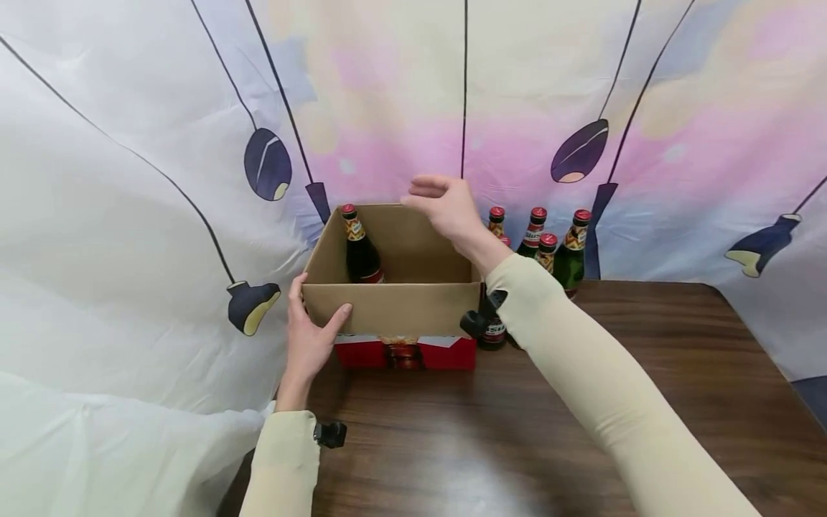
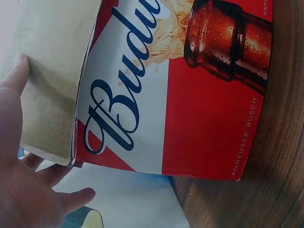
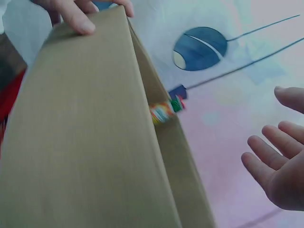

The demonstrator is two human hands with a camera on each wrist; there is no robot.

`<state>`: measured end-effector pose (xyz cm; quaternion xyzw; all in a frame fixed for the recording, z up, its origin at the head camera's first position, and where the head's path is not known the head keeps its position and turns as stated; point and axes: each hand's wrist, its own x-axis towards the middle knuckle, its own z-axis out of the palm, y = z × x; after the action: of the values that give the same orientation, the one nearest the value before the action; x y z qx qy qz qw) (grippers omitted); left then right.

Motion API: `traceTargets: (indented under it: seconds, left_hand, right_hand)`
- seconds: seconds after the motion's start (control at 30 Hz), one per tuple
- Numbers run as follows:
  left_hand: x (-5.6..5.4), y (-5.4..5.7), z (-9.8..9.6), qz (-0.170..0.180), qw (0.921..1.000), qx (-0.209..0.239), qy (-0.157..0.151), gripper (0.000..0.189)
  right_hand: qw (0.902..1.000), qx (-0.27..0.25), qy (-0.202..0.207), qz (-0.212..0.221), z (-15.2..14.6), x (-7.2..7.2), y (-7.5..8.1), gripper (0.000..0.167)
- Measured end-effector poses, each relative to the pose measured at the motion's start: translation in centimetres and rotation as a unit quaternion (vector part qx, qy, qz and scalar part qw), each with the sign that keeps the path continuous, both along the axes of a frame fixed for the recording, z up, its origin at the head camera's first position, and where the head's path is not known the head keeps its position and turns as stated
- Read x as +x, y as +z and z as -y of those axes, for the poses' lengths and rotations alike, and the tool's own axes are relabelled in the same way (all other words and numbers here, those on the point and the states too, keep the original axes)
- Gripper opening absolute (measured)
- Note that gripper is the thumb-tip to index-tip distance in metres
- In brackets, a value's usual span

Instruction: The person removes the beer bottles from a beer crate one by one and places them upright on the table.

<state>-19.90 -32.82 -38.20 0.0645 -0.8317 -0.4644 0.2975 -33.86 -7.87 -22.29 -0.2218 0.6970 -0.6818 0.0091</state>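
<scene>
An open cardboard box (image 1: 390, 310) with red and white Budweiser print stands on the table. My left hand (image 1: 310, 343) holds its front left corner, the thumb on the front flap and the fingers round the side. In the left wrist view, the flap (image 2: 52, 95) lies between that thumb and the fingers. Inside the box, at the back left, stands a dark bottle (image 1: 362, 253) with a red cap. My right hand (image 1: 450, 208) is raised over the box's right rear part with nothing in it; in the right wrist view its fingers (image 3: 268, 152) are spread and relaxed.
Several capped green bottles (image 1: 570, 260) stand close to the right of the box, partly hidden by my right forearm. The brown wooden table (image 1: 652, 345) extends right and forward. A printed curtain (image 1: 517, 86) hangs behind, and white cloth (image 1: 129, 445) lies at the left.
</scene>
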Motion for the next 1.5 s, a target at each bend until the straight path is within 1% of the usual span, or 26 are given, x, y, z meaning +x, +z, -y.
traceTargets:
  seconds: [0.1,0.17,0.3,0.4,0.5,0.6,0.73,0.87,0.93,1.03,1.1,1.17,1.23,1.37,1.5]
  left_hand:
    - [0.2,-0.4,-0.6,0.007,1.0000,0.006,-0.004,0.094]
    - [0.3,-0.5,-1.0,0.010,0.9999,0.008,-0.003,0.094]
    - [0.7,-0.4,-1.8,0.007,0.9999,0.009,0.000,0.093]
    - [0.7,-0.3,-2.7,0.007,0.9999,0.011,-0.006,0.093]
    - [0.8,-0.5,-3.4,0.012,0.9997,0.014,-0.013,0.093]
    - [0.8,-0.6,-3.6,0.014,0.9996,0.018,-0.017,0.093]
    - [0.8,-0.8,-3.5,0.012,0.9996,0.021,-0.015,0.093]
    - [0.8,-0.8,-3.3,0.015,0.9995,0.018,-0.023,0.094]
    - [0.9,-0.9,-3.1,0.016,0.9994,0.014,-0.026,0.094]
    - [0.9,-0.9,-2.9,0.016,0.9995,0.012,-0.025,0.095]
    - [0.9,-0.9,-2.9,0.016,0.9995,0.011,-0.023,0.095]
    - [0.9,-0.9,-2.9,0.018,0.9995,0.011,-0.022,0.095]
    - [1.0,-0.9,-2.9,0.022,0.9995,0.012,-0.020,0.095]
    - [0.9,-1.0,-2.9,0.025,0.9994,0.015,-0.017,0.094]
    - [0.6,-1.1,-3.0,0.019,0.9995,0.017,-0.016,0.095]
  right_hand:
    - [0.9997,0.012,0.005,0.022,2.1,-0.2,-0.4,0.048]
    - [0.9992,0.024,0.006,0.030,3.3,-0.3,-0.7,0.048]
    - [0.9978,0.050,0.003,0.045,5.6,-0.9,-1.3,0.046]
    - [0.9956,0.069,-0.013,0.062,6.5,-1.4,-1.9,0.044]
    - [0.9926,0.084,-0.026,0.083,7.2,-1.8,-2.7,0.045]
    - [0.9891,0.101,-0.028,0.104,8.1,-2.4,-3.7,0.049]
    - [0.9850,0.125,-0.012,0.118,9.4,-3.1,-4.8,0.051]
    - [0.9836,0.129,0.002,0.127,10.2,-3.6,-5.2,0.049]
    - [0.9826,0.126,0.015,0.135,10.4,-3.7,-5.3,0.054]
    - [0.9792,0.127,0.054,0.148,10.5,-3.8,-5.3,0.066]
    - [0.9773,0.129,0.076,0.150,10.4,-3.9,-5.3,0.073]
    - [0.9766,0.130,0.088,0.147,10.4,-3.9,-5.4,0.076]
    - [0.9774,0.130,0.089,0.141,10.4,-3.9,-5.6,0.077]
    - [0.9794,0.134,0.084,0.126,10.5,-3.8,-6.0,0.071]
    - [0.9805,0.155,0.080,0.090,10.6,-3.8,-6.1,0.068]
